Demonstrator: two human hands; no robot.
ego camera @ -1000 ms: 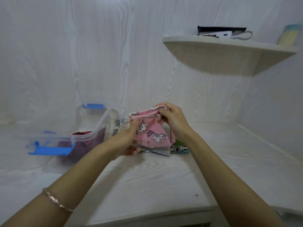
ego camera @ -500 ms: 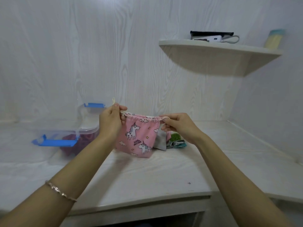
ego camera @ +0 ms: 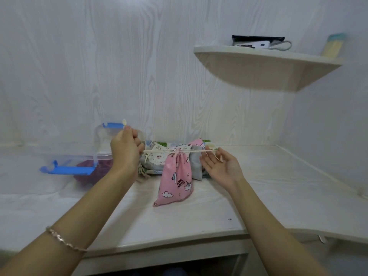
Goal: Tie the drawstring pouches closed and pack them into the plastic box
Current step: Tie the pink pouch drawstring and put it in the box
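The left grip point(ego camera: 125, 150), a fist curled tight round one end of the drawstring point(ego camera: 157, 151), and the right grip point(ego camera: 221, 168), palm up with fingers loosely spread and the cord's other end caught at its fingertips (pinched or merely hooked, it cannot be told), stretch the cord taut at centre frame. The pink unicorn pouch point(ego camera: 177, 180) hangs cinched from it, its lower corner apparently touching the bench point(ego camera: 199, 226). Should the loose right hold slip, the cord would likely slacken and the neck reopen before a knot is made. Counted: one pouch in hand; a heap of other pouches point(ego camera: 157, 158) behind, number unclear; one plastic box point(ego camera: 101, 155) at mid-left, two blue clips point(ego camera: 67, 169), dark red contents point(ego camera: 87, 172); one shelf point(ego camera: 258, 62) upper right.
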